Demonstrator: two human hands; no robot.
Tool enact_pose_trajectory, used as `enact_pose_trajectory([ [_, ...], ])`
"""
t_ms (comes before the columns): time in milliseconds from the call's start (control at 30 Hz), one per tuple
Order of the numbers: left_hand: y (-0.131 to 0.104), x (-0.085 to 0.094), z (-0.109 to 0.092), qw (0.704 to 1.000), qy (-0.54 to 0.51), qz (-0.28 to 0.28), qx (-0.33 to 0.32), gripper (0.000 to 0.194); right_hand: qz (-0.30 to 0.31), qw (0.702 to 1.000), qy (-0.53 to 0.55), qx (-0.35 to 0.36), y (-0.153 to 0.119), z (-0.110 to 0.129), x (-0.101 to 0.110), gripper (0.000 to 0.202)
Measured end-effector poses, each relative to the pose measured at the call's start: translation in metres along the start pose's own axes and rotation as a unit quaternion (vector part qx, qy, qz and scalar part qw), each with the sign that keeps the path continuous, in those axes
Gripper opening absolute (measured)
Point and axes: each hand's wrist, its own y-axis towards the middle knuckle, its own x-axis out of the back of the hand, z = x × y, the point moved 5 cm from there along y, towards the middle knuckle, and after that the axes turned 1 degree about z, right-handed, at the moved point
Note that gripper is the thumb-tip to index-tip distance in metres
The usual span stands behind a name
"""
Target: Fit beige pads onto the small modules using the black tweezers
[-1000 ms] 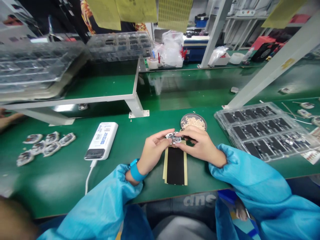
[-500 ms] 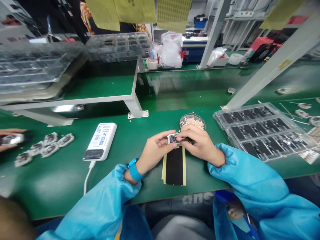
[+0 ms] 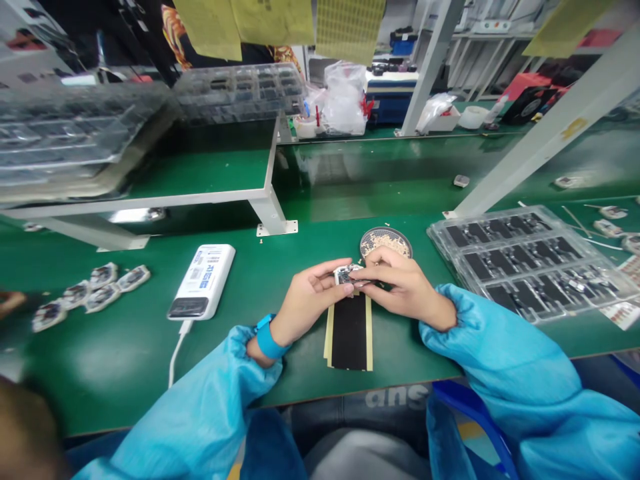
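A small white-edged electronic part (image 3: 345, 275) is pinched between the thumb and fingers of my left hand (image 3: 311, 293). From the right, my right hand (image 3: 400, 283) has its fingers closed at the same part, the fingertips pressed on its upper face; anything small between them is hidden. Just below both hands lies a black strip sheet with yellow edges (image 3: 349, 337), flat on the green table. Behind my right hand stands a round dish (image 3: 385, 241) of small tan pieces, partly covered by that hand.
Left of my hands lies a white power bank (image 3: 203, 280) with a cable. Several white-rimmed parts (image 3: 103, 298) are farther left, near another person's blurred hand (image 3: 10, 303). Stacked clear trays (image 3: 525, 257) sit at the right. A metal shelf leg (image 3: 273, 217) rises behind.
The fingers of my right hand have shifted slightly on the part, and more of its face shows. At the far left, the other person's hand has moved left, mostly out of view.
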Motion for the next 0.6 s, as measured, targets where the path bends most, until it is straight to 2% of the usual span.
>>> enact_pose_trajectory([
  [133,0.000,0.002,0.003,1.000,0.015,-0.005,-0.005,0.061,0.005,1.000,-0.009,-0.016,0.000,-0.002,-0.001,0.030],
  [233,-0.002,0.004,0.003,0.995,0.088,-0.027,-0.029,0.058,0.001,0.999,-0.010,-0.032,-0.002,-0.004,-0.003,0.028],
  [300,-0.003,0.006,-0.001,0.981,0.173,-0.053,-0.067,0.052,-0.007,0.999,-0.007,-0.035,-0.003,-0.004,-0.004,0.028],
  [433,-0.008,0.004,-0.014,0.930,0.317,-0.087,-0.162,0.041,-0.010,0.999,-0.009,-0.034,-0.003,-0.004,-0.006,0.028],
  [500,-0.009,0.002,-0.017,0.918,0.341,-0.090,-0.184,0.040,-0.005,0.999,-0.014,-0.033,-0.002,-0.004,-0.006,0.028],
  [600,-0.010,0.002,-0.019,0.914,0.345,-0.096,-0.193,0.039,0.000,0.999,-0.019,-0.033,-0.002,-0.005,-0.004,0.028],
])
